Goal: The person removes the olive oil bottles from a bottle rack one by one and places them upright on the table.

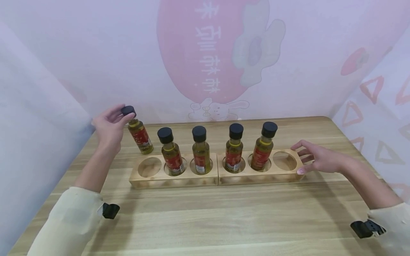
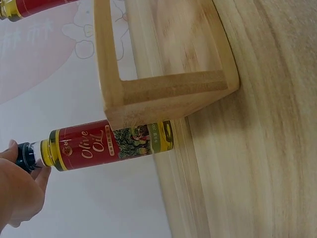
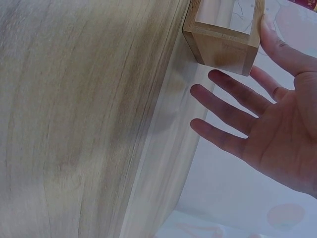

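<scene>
My left hand (image 1: 110, 124) grips the black cap of an olive oil bottle (image 1: 141, 137), which tilts behind the left end of a wooden bottle rack (image 1: 174, 182). Its red label shows in the left wrist view, where the wooden rack (image 2: 163, 94) hides part of it. At the rack's right end, my right hand (image 1: 323, 159) holds the corners between thumb and index finger. The other fingers spread apart beside the end wall, as the right wrist view shows. Several similar bottles (image 1: 172, 158) stand in the middle holes; the two outermost holes hold none.
The rack shows a seam (image 1: 218, 177) midway and lies on a wood-grain table (image 1: 205, 217). Close behind the table hangs a pale printed backdrop (image 1: 128, 53), with similar sheets at both sides.
</scene>
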`<state>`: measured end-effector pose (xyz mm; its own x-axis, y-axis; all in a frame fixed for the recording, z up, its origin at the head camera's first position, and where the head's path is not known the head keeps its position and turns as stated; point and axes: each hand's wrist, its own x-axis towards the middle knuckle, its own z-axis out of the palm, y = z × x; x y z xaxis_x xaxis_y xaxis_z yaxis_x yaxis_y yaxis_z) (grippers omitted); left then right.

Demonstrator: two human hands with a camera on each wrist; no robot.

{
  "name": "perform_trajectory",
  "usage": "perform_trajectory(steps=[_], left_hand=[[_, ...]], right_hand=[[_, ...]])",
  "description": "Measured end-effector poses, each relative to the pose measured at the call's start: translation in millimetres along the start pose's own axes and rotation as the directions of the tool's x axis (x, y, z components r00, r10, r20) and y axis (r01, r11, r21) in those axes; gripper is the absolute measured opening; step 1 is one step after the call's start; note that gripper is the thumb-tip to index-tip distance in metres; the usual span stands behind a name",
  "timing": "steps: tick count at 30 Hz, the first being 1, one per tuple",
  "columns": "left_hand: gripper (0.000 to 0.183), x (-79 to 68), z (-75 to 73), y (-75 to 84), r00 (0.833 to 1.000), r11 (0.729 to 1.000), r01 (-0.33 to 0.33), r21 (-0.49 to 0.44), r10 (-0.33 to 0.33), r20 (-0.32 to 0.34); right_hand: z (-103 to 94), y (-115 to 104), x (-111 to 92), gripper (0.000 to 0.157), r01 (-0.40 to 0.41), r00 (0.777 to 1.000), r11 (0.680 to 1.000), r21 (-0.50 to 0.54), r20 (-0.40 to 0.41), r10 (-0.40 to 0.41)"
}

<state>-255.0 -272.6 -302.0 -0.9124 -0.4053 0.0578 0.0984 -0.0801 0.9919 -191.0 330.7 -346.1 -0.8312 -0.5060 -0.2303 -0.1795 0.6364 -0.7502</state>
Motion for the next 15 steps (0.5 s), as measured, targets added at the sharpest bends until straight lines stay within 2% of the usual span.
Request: perform_trajectory(steps=[5, 15], left_hand=[[0.061, -1.3, -1.4, -0.2, 1.000, 0.999, 0.000, 0.046, -0.001, 0.013], [0.073, -8.0, -12.9, 3.6, 0.990, 0.992, -0.029, 0.122, 0.011, 0.141]], right_hand=[[0.5, -0.8, -0.5, 0.071, 0.000, 1.000, 1.000, 0.011, 0.006, 0.000], [0.9, -1.6, -0.1, 0.070, 0.014, 1.000, 1.000, 0.009, 0.008, -0.014]])
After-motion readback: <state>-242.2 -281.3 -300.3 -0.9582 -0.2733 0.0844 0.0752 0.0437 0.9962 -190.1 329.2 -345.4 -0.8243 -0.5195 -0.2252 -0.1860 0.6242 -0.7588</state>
